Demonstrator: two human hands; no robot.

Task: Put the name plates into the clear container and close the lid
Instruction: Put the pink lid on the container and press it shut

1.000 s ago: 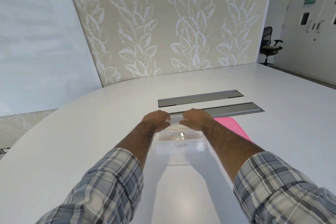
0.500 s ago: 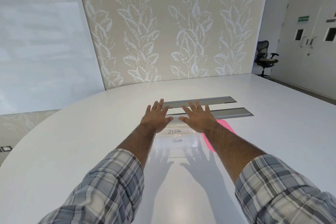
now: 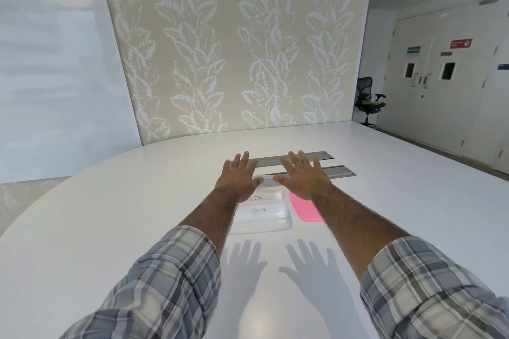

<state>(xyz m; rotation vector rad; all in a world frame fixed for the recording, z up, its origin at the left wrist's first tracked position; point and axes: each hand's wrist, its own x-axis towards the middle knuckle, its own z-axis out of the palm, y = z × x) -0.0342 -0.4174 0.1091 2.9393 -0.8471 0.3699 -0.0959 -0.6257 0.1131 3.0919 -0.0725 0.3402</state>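
Observation:
The clear container (image 3: 264,221) sits on the white table with white name plates (image 3: 259,210) inside, handwritten words showing on them. A pink lid (image 3: 303,208) lies flat on the table just right of the container, partly under my right forearm. My left hand (image 3: 240,177) hovers above the container's far left corner, fingers spread, holding nothing. My right hand (image 3: 303,177) hovers above the far right corner and the lid, fingers also spread and empty. Both palms face down, and their shadows fall on the table in front of the container.
Two grey metal cable hatches (image 3: 316,157) are set into the white table (image 3: 110,228) just beyond my hands. A black office chair (image 3: 369,100) and white double doors (image 3: 429,77) stand at the far right. A leaf-patterned wall lies behind the table.
My hands went from curled at the container's far edge to flat with spread fingers, then rose above it. The view tilted up, and the hands' shadows now fall in front of the container.

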